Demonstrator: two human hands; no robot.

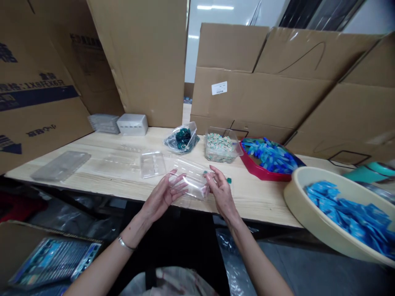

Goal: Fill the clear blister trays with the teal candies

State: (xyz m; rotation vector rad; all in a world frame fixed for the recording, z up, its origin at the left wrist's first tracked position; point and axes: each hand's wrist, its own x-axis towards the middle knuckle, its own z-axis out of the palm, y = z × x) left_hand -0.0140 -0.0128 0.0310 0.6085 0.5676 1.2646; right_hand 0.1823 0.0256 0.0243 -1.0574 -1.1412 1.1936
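A clear plastic tray-like piece [191,181] is tilted up between my two hands over the front of the table. My left hand [162,193] grips its left end, with the fingers curled round it. At the other end, my right hand [221,190] pinches it between thumb and fingers. A small green bit [228,180] shows just beyond my right fingers; what it is I cannot make out. Left of the held piece lies a flat clear tray [153,164]. Behind it stands an open plastic bag [182,138] of dark green pieces.
At the back are a clear tub [222,156] of small pale pieces and a red tray [261,174] of blue items. A cream basin [296,193] of blue packets sits right. Clear plastic trays [61,165] and a white stack [132,124] are left. Cardboard [240,98] walls the back.
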